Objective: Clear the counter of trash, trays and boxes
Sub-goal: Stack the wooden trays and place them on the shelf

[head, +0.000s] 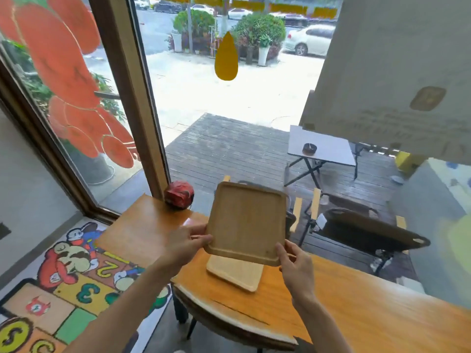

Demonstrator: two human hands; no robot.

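Head view: both my hands up over the orange surface [356, 309].
Darker wooden tray [246, 222]: lifted clear of the surface, tilted, its hollow face toward me.
Left hand [187, 244]: fingers clamped on the tray's near left corner.
Right hand [297, 267]: fingers pinching the tray's near right corner.
Paler tray [235, 272]: flat on the surface, directly below the held tray.
Red crumpled ball [179, 194]: on the surface beyond the held tray, to its left, against the window frame [132, 98].
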